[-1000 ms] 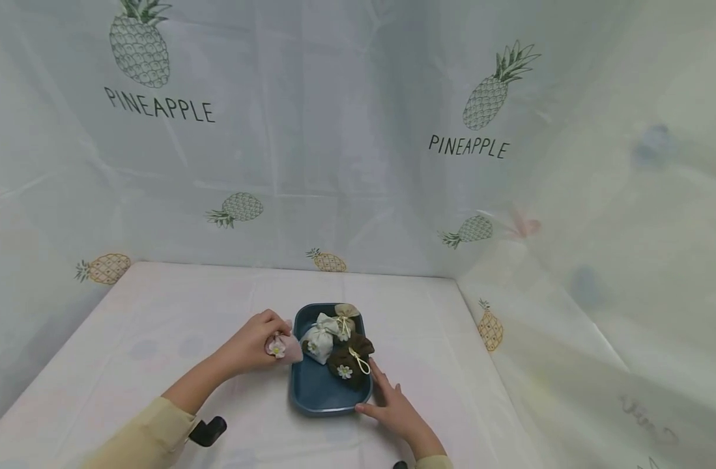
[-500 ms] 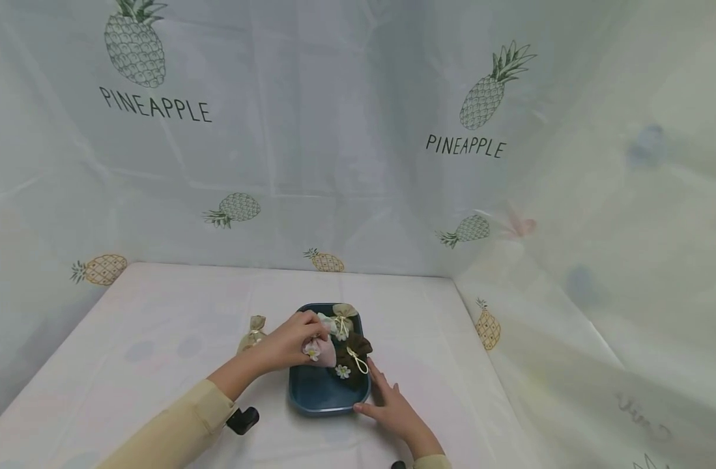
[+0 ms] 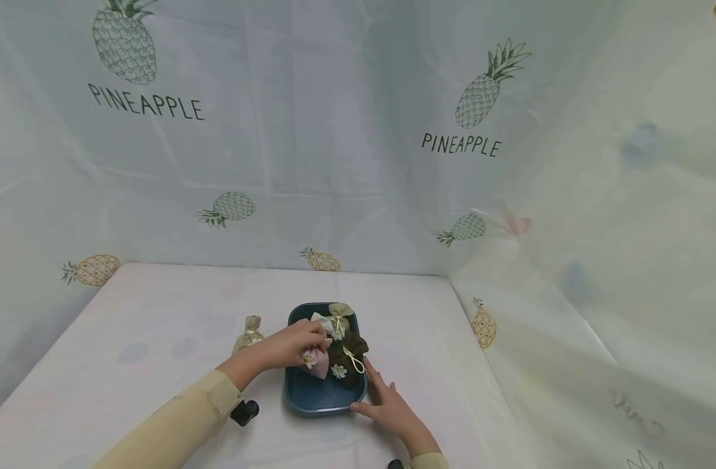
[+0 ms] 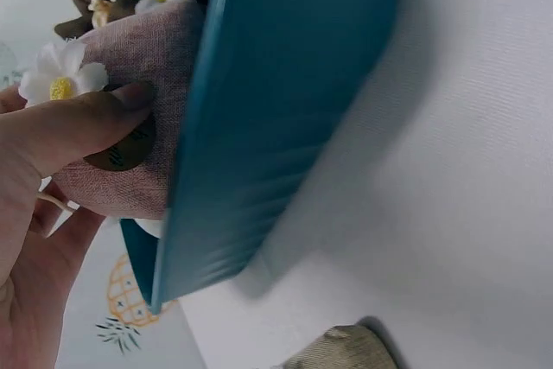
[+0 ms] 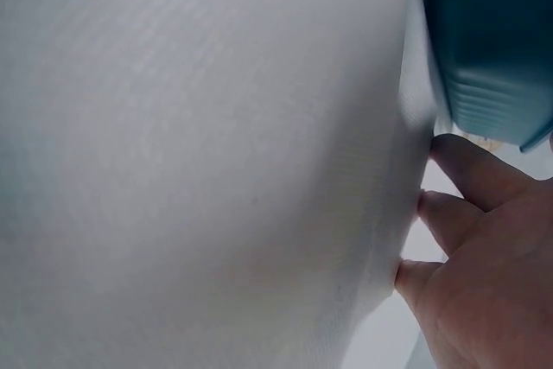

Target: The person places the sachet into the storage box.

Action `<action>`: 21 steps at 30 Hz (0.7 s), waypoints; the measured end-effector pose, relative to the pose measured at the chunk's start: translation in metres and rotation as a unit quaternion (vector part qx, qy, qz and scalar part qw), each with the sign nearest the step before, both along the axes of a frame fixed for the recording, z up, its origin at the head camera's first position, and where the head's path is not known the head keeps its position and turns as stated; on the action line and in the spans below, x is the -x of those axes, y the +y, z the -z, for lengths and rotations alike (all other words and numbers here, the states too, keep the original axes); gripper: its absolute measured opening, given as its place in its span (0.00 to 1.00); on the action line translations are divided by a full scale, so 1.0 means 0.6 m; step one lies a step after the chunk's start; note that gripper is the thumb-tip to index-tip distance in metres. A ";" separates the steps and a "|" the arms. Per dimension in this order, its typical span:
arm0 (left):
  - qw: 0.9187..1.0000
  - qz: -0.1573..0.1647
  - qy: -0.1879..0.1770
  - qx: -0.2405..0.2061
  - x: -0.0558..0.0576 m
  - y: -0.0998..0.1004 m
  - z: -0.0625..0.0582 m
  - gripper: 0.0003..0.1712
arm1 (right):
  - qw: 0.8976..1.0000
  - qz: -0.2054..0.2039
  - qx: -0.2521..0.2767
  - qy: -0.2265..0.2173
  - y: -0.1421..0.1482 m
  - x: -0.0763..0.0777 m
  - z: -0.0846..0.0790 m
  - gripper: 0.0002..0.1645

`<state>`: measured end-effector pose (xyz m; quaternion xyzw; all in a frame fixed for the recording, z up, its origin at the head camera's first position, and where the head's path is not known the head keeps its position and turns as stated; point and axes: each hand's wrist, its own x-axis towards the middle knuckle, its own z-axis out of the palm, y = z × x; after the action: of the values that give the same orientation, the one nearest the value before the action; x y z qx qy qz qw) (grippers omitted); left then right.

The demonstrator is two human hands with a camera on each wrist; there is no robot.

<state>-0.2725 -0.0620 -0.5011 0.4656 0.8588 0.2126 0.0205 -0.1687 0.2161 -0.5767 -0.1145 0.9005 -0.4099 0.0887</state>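
My left hand [image 3: 290,346] pinches a small pink drawstring pouch [image 3: 319,367] with a white flower on it, over the blue tray [image 3: 316,398]. In the left wrist view the thumb presses the pink pouch [image 4: 164,62] beside the tray's wall [image 4: 251,127]. Inside the tray lie a brown pouch [image 3: 354,376] with a flower and pale cord, a beige pouch [image 3: 341,311] at the back, and a white pouch [image 3: 319,318] mostly hidden behind my left hand. My right hand [image 3: 393,412] rests at the tray's right side, its fingers spread; the right wrist view shows fingertips on the cloth.
Another beige pouch [image 3: 250,331] stands on the table left of the tray, partly covered by my left arm. A white cloth [image 3: 176,312] covers the table. Pineapple-printed sheeting [image 3: 334,163] hangs behind and at the sides.
My left hand has carried the pink pouch rightward from beside the tray to over it, uncovering the beige pouch on the table. The right hand has stayed at the tray's side.
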 end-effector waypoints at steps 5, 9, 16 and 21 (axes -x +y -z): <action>1.000 0.006 -0.009 0.001 0.000 -0.001 0.001 0.24 | 1.000 0.004 -0.005 -0.001 -0.002 0.000 0.002 0.57; 1.000 0.010 -0.009 0.014 0.002 0.002 0.005 0.24 | 1.000 0.006 -0.005 -0.007 -0.003 0.001 0.004 0.57; 0.999 0.013 0.002 0.030 0.005 0.005 0.017 0.22 | 1.000 0.006 0.000 -0.008 -0.003 0.001 0.005 0.57; 0.999 0.014 0.009 0.033 0.003 0.004 0.020 0.18 | 1.000 0.003 0.000 -0.004 -0.003 0.000 0.003 0.56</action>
<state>-0.2744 -0.0596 -0.5134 0.4789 0.8588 0.1794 0.0313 -0.1685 0.2141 -0.5785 -0.1104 0.9005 -0.4107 0.0906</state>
